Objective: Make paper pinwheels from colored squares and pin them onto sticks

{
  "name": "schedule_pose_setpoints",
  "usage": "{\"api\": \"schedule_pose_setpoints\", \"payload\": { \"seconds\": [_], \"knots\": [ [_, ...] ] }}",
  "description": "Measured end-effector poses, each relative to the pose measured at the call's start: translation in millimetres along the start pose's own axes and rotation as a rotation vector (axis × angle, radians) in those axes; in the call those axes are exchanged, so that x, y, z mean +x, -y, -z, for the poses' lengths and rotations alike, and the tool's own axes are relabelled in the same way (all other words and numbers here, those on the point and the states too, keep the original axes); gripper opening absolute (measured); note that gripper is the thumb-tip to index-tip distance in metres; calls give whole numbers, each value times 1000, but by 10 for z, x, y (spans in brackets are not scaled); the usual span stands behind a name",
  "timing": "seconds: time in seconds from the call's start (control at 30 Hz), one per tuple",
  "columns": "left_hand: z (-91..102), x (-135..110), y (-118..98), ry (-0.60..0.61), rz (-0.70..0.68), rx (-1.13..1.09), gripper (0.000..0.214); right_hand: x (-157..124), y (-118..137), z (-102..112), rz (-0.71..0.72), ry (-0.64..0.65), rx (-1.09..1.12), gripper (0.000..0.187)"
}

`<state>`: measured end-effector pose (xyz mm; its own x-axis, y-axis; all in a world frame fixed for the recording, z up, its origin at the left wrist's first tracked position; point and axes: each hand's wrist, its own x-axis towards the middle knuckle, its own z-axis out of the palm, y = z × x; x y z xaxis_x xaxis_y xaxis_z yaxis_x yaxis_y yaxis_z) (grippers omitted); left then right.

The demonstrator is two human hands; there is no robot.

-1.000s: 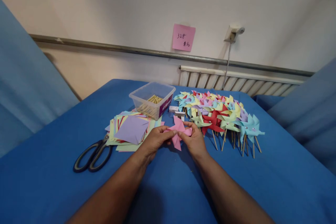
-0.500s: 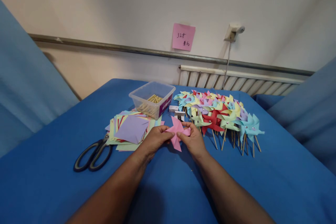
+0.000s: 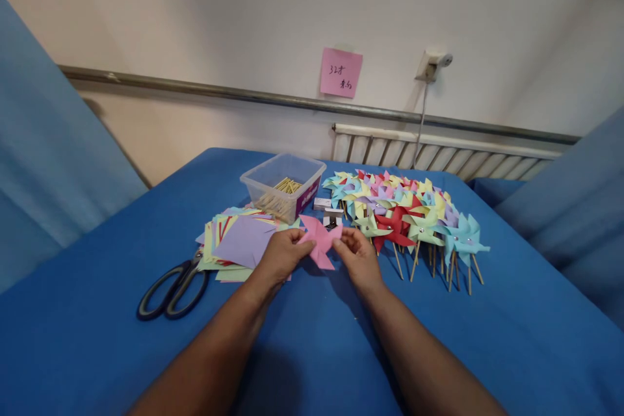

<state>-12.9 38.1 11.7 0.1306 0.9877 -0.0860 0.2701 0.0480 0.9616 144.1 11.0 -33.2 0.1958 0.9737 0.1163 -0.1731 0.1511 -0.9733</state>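
Note:
Both my hands hold a pink paper pinwheel head just above the blue tablecloth. My left hand pinches its left side with thumb and fingers closed. My right hand pinches its right side the same way. To the left lies a stack of coloured paper squares with a purple sheet on top. A small stapler-like object lies just beyond the pink paper.
Black-handled scissors lie at the left. A clear plastic box holding wooden sticks stands behind the paper stack. Several finished pinwheels on sticks fill the right half. A pink note hangs on the wall.
My hands have shifted the pink pinwheel slightly left and away from me; its folds sit tighter together. Nothing else on the table has moved.

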Motion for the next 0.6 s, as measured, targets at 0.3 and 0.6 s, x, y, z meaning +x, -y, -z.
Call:
{"api": "schedule_pose_setpoints", "payload": {
  "seconds": [0.3, 0.6],
  "knots": [
    [-4, 65, 29, -257, 17, -293, 29, 60, -67, 71, 215, -37, -652, 24],
    [-80, 111, 112, -208, 69, -379, 24, 281, 104, -119, 77, -22, -1348, 31]
  ]
}}
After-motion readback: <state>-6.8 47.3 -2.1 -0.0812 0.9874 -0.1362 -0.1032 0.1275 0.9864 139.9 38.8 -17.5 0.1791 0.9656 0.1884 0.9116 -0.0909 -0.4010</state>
